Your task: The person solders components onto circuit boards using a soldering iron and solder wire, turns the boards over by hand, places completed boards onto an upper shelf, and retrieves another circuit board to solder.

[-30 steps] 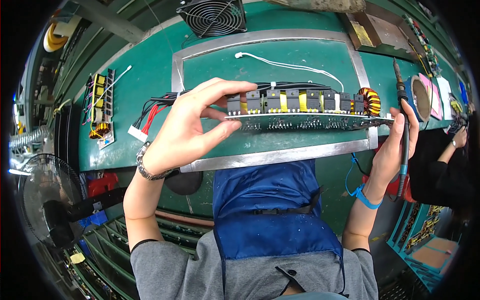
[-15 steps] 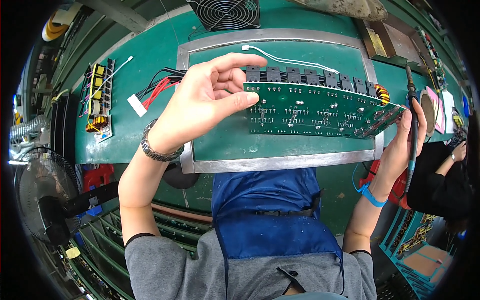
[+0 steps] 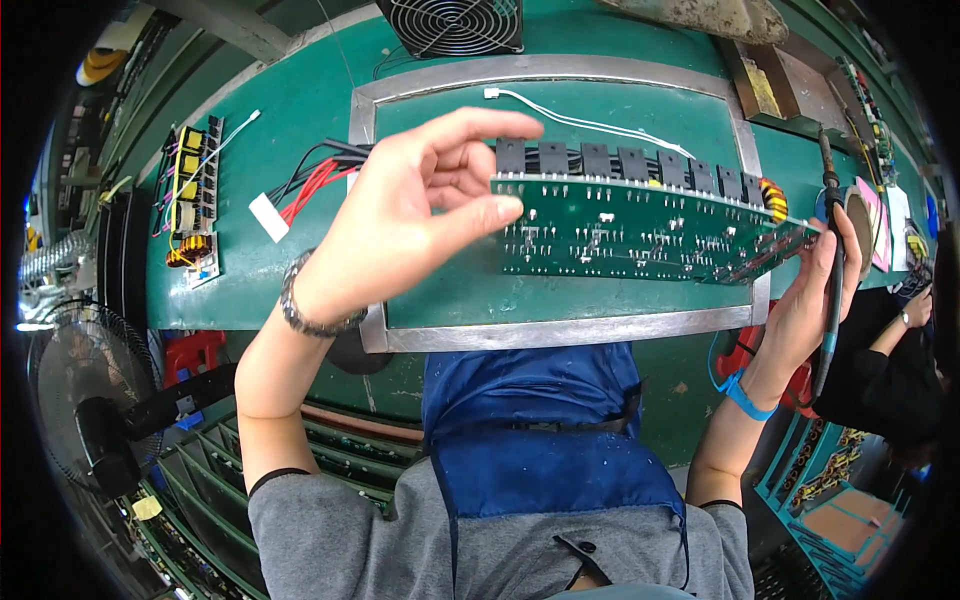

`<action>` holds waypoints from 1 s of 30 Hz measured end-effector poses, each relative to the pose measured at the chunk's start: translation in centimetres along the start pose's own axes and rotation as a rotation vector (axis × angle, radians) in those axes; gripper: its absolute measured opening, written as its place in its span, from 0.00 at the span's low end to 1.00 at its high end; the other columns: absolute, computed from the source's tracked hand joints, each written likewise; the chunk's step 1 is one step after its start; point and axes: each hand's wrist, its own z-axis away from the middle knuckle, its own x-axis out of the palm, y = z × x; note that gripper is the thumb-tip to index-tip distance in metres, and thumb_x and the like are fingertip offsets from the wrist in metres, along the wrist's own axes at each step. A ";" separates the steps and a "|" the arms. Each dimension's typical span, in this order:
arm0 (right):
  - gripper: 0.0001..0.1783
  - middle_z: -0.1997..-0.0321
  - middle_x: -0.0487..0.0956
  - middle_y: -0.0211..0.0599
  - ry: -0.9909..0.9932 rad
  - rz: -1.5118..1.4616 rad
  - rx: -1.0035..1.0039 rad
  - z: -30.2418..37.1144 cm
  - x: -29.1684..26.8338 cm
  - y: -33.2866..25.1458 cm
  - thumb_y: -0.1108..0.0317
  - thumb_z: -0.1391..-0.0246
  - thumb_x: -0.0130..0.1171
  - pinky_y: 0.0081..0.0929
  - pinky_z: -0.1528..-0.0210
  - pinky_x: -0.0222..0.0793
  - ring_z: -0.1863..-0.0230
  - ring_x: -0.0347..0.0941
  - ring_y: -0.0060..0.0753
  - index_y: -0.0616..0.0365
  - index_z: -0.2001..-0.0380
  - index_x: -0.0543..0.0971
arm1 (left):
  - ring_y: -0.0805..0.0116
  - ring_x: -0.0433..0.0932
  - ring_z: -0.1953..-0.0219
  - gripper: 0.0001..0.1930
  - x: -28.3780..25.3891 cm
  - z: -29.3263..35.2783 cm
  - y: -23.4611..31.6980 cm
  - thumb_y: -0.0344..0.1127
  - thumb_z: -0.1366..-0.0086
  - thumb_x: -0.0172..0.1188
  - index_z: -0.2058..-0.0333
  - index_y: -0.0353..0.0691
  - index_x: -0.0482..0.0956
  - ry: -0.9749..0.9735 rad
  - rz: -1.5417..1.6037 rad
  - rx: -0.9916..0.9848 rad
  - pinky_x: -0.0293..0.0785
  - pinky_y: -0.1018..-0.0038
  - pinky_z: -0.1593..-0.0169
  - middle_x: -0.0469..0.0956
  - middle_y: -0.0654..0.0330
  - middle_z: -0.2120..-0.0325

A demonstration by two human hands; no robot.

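Note:
A long green circuit board (image 3: 620,230) is held up above the bench, its soldered underside toward me. Black flat transistors (image 3: 600,165) line its upper edge, and a yellow-and-black wound coil (image 3: 773,200) shows at the right end. My left hand (image 3: 415,205) pinches the board's left end, thumb on the solder side, index finger stretched out above the transistors. At the right end, my right hand (image 3: 810,285) grips the board's edge and also holds a soldering iron (image 3: 833,255), its tip pointing away from me. Some of the right fingers are hidden.
A metal frame (image 3: 560,331) lies on the green bench. White wires (image 3: 590,125) and a red-and-black wire bundle (image 3: 305,190) lie there too. Another board (image 3: 195,195) is at left. A black fan (image 3: 455,25) and a metal tray (image 3: 790,85) stand at the back. Another person (image 3: 880,350) sits at right.
The board has shifted slightly down and to the right and tilted a little, with both hands moving along. The soldering iron has moved slightly with my right hand.

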 end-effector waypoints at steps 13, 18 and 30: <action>0.26 0.59 0.72 0.41 -0.023 -0.155 -0.042 5.5 -4.7 0.0 0.59 0.40 0.54 0.30 0.49 0.62 0.57 0.68 0.30 0.67 0.45 0.65 | 0.63 0.78 0.58 0.21 1.2 -3.6 5.3 0.40 0.40 0.59 0.53 0.32 0.74 -0.362 -0.843 0.400 0.76 0.69 0.59 0.78 0.52 0.61; 0.24 0.57 0.71 0.41 -0.034 -0.202 -0.015 7.5 -5.9 0.7 0.63 0.40 0.53 0.33 0.47 0.64 0.57 0.67 0.30 0.64 0.44 0.64 | 0.56 0.77 0.63 0.28 7.1 -9.2 3.5 0.49 0.44 0.63 0.55 0.30 0.72 -1.106 -0.797 -0.191 0.71 0.65 0.60 0.77 0.47 0.67; 0.28 0.53 0.71 0.41 0.016 -0.177 -0.053 6.4 -5.3 -0.4 0.51 0.36 0.46 0.30 0.47 0.63 0.53 0.67 0.31 0.65 0.44 0.64 | 0.74 0.75 0.63 0.22 1.0 0.4 5.2 0.38 0.40 0.62 0.52 0.30 0.70 -0.838 -0.122 -0.298 0.74 0.73 0.61 0.78 0.56 0.62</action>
